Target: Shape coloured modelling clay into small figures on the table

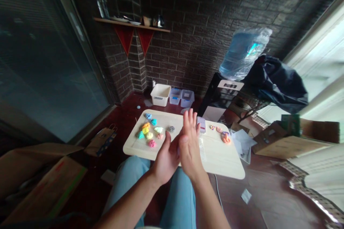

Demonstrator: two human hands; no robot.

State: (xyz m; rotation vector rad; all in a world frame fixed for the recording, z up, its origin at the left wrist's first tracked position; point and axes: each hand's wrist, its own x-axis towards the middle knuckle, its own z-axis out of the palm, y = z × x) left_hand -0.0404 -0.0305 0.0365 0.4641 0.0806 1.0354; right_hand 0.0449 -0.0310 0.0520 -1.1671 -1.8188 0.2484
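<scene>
My left hand [165, 161] and my right hand [191, 146] are pressed palm to palm above the near edge of a small pale table [223, 159]. The right hand's fingers stretch forward, and its palm lies over the left one. Whatever may sit between the palms is hidden. Left of the hands, several soft modelling clay lumps lie on the table, among them a pink lump [152, 143], a yellow lump [145, 130] and a grey lump [170, 128]. On the right side are an orange and purple clay piece [225, 137] and smaller mixed-colour pieces [213, 127]. A phone [201, 124] lies just behind the right hand.
Behind the table stand a white bin [160, 94] and clear plastic boxes [187, 98]. A water dispenser [223, 93] is at the back right. Cardboard boxes [292, 143] stand on the right, with another carton [48, 189] at the left. My knees are under the table's near edge.
</scene>
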